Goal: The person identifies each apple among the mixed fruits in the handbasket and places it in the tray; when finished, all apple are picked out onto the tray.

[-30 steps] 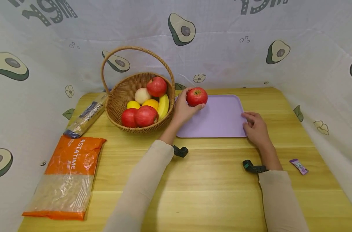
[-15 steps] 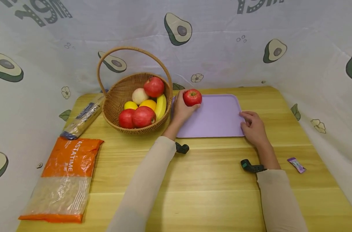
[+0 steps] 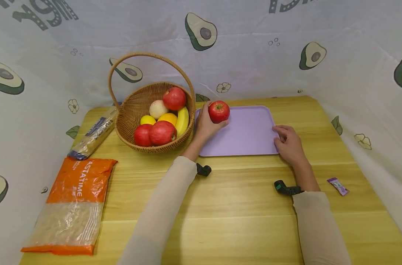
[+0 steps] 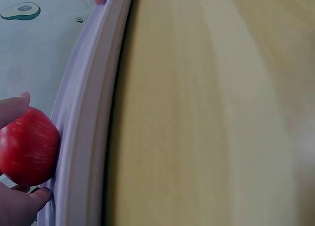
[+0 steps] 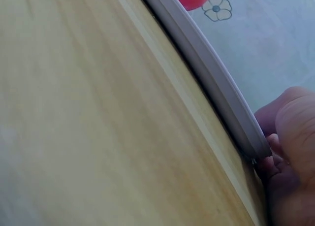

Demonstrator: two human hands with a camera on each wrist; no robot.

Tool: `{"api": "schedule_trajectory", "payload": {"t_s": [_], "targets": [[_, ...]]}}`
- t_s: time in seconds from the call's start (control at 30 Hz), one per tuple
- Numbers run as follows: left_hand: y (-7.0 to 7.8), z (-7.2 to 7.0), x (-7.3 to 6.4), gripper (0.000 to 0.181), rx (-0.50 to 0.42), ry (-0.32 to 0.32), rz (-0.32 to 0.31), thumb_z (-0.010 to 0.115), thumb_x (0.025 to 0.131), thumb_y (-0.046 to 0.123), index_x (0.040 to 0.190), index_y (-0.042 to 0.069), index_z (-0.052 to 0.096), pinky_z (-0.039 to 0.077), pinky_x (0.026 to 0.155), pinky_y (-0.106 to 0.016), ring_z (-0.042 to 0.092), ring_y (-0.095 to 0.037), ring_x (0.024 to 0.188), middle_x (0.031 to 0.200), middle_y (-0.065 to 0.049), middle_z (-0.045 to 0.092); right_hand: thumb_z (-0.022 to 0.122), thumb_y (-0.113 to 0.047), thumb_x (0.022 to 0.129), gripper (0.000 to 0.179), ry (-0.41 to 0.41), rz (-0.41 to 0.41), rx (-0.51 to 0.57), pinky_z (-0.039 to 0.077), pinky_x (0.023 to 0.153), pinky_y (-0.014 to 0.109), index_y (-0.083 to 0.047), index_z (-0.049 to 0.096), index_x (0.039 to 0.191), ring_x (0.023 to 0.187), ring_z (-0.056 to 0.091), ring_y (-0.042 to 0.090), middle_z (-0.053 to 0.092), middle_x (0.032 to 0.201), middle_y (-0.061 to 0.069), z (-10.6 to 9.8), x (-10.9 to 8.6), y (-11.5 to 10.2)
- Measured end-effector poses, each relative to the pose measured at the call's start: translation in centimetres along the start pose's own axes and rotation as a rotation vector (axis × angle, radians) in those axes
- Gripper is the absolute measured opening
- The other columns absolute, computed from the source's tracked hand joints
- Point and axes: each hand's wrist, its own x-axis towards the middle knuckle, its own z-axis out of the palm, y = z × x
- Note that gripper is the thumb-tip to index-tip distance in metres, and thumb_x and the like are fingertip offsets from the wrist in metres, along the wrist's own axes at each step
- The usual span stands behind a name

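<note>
A red apple point(image 3: 219, 112) sits on the left part of a light purple tray point(image 3: 247, 136). My left hand point(image 3: 207, 123) grips this apple, its thumb in front and its fingers round the far left side. In the left wrist view the apple point(image 4: 30, 149) is between thumb and fingers, right at the tray's raised rim point(image 4: 74, 117). My right hand point(image 3: 289, 144) holds the tray's right edge. The right wrist view shows that hand's fingers point(image 5: 280, 157) at the tray's corner, some of them low beside its underside.
A wicker basket point(image 3: 121, 129) with a tall handle, left of the tray, holds apples, a banana point(image 3: 182, 121) and several other fruits. An orange PASTATIME bag point(image 3: 71, 206) and a narrow clear packet point(image 3: 94, 136) lie at left. A small purple sachet point(image 3: 338, 186) lies at right.
My left hand has lowered the apple slightly toward the tray and still grips it. The right hand keeps its place at the tray's edge. The head view has shifted a little.
</note>
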Motion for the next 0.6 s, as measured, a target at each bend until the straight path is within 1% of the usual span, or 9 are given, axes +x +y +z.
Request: {"api": "schedule_trajectory", "payload": {"t_s": [0.07,0.17,0.27,0.37,0.5,0.53,0.6], "targets": [[0.0,-0.3,-0.3,0.097,0.013,-0.01,0.024,0.089,0.08,0.033,0.158,0.016,0.033,0.04,0.12,-0.046,0.046,-0.025,0.141,0.153,-0.008,0.047,0.053,-0.004,0.1,0.044,-0.025,0.012,0.014,0.034,0.075,0.018,0.003,0.057,0.143,0.1,0.044,0.026,0.048,0.146,0.026,-0.3,0.1,-0.2],[0.1,-0.7,-0.9,0.097,0.022,-0.022,0.072,0.089,0.079,0.032,0.158,0.016,0.034,0.038,0.122,-0.043,0.045,-0.024,0.143,0.154,-0.008,0.046,0.053,-0.003,0.1,0.046,-0.06,0.043,0.035,0.035,0.071,0.013,0.001,0.056,0.145,0.098,0.044,0.025,0.05,0.139,0.024,-0.8,0.1,-0.4],[0.3,-1.2,-1.6,0.097,0.034,-0.031,0.109,0.089,0.08,0.033,0.158,0.015,0.033,0.036,0.123,-0.04,0.044,-0.024,0.145,0.156,-0.008,0.046,0.053,-0.005,0.101,0.047,-0.092,0.085,0.044,0.036,0.07,0.009,-0.001,0.054,0.148,0.1,0.043,0.024,0.051,0.134,0.022,-1.2,0.1,-0.6],[0.8,-1.8,-2.6,0.095,0.056,-0.047,0.139,0.088,0.081,0.036,0.158,0.015,0.035,0.036,0.123,-0.04,0.044,-0.024,0.145,0.158,-0.008,0.045,0.053,-0.007,0.103,0.047,-0.114,0.115,0.054,0.037,0.072,0.009,-0.003,0.052,0.15,0.102,0.044,0.023,0.052,0.13,0.021,-1.3,0.1,-0.6],[1.8,-2.7,-4.1,0.092,0.077,-0.076,0.165,0.085,0.084,0.04,0.158,0.016,0.037,0.037,0.122,-0.043,0.043,-0.025,0.146,0.159,-0.008,0.042,0.053,-0.007,0.103,0.048,-0.131,0.128,0.074,0.037,0.072,0.009,-0.003,0.05,0.151,0.103,0.044,0.024,0.051,0.125,0.021,-1.2,0.1,-0.8],[2.1,-2.9,-4.5,0.091,0.093,-0.078,0.169,0.084,0.084,0.041,0.158,0.016,0.037,0.038,0.122,-0.043,0.044,-0.025,0.146,0.159,-0.008,0.042,0.053,-0.007,0.104,0.048,-0.134,0.129,0.075,0.037,0.072,0.009,-0.003,0.049,0.152,0.103,0.044,0.025,0.051,0.124,0.021,-1.2,0.0,-0.8],[2.6,-3.5,-5.0,0.089,0.09,-0.091,0.173,0.083,0.085,0.042,0.157,0.015,0.038,0.043,0.118,-0.042,0.048,-0.026,0.142,0.156,-0.008,0.046,0.053,-0.006,0.103,0.048,-0.132,0.125,0.074,0.037,0.071,0.009,-0.003,0.049,0.151,0.102,0.044,0.025,0.05,0.122,0.021,-1.2,0.0,-0.9]]}}
